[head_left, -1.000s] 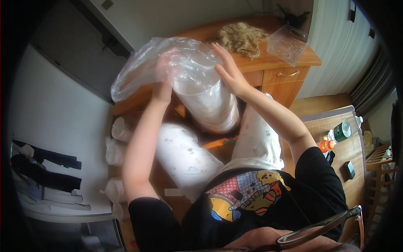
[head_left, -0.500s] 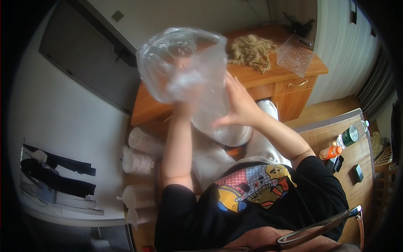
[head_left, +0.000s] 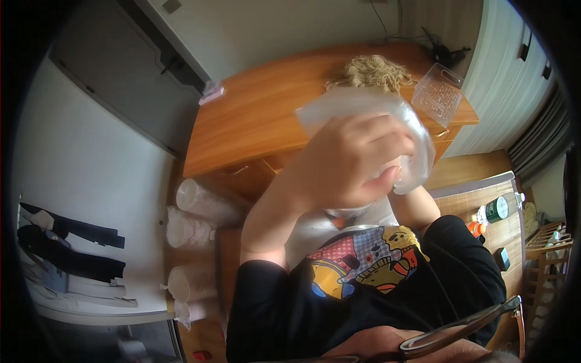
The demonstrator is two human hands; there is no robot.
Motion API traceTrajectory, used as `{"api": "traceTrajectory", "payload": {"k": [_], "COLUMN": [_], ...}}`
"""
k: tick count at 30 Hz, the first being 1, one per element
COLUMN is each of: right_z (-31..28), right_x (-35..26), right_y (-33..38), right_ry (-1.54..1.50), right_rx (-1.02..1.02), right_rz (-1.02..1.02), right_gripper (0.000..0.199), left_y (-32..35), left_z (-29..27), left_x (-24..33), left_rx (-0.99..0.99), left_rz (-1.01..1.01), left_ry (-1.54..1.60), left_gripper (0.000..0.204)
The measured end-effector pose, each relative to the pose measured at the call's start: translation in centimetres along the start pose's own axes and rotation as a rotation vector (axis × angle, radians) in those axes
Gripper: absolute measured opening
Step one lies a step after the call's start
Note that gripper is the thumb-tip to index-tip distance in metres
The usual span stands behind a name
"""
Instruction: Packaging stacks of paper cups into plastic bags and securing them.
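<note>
A clear plastic bag (head_left: 345, 101) is gathered in front of my chest, above the near side of the wooden desk. My left hand (head_left: 357, 154) crosses over to the right with its fingers curled round the bunched plastic. Folds of the bag stick out past the knuckles and hang on the right. My right forearm (head_left: 419, 206) rises behind the bag, but my right hand is hidden by the plastic and my left hand. A tangle of beige yarn (head_left: 375, 71) lies on the desk just beyond the bag.
The wooden desk (head_left: 254, 121) carries a clear perforated basket (head_left: 439, 94) at its right and a small pink pack (head_left: 212, 94) at its left. Wrapped white rolls (head_left: 190, 227) stand lower left. A bottle (head_left: 493, 210) lies on the side table (head_left: 505, 181) at right.
The bag was spread wide at upper left with my left hand at its mouth and my right hand flat on its side. Now it is bunched up, lower and farther right.
</note>
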State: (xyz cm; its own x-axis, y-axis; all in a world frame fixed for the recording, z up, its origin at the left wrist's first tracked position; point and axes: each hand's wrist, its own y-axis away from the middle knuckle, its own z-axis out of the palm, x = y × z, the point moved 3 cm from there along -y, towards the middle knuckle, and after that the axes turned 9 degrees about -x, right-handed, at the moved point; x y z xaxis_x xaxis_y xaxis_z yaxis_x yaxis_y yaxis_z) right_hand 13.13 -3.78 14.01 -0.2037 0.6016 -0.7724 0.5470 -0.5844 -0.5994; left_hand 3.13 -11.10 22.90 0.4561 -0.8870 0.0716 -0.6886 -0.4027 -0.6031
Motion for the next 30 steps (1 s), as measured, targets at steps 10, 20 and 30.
{"api": "traceTrajectory", "payload": {"k": [10, 20, 30], "right_z": [-1.3, -0.9, -0.4], "right_x": [-0.3, -0.6, -2.8], "right_y": [-4.6, -7.9, -10.5], "right_ry": [0.219, 0.46, 0.726], "right_rx": [0.304, -0.256, -0.42], "right_rz": [0.015, -0.233, -0.015], "right_gripper": [0.036, 0.042, 0.054], "left_y": [12.9, 8.1, 6.7], "left_z": [4.9, 8.6, 8.8], "left_x": [-11.7, -11.8, -12.6], "left_rx": [0.285, 0.0, 0.064], "left_rz": [-0.566, -0.68, -0.595], "left_ry": [0.635, 0.887, 0.932], "left_gripper": [0.118, 0.058, 0.031]}}
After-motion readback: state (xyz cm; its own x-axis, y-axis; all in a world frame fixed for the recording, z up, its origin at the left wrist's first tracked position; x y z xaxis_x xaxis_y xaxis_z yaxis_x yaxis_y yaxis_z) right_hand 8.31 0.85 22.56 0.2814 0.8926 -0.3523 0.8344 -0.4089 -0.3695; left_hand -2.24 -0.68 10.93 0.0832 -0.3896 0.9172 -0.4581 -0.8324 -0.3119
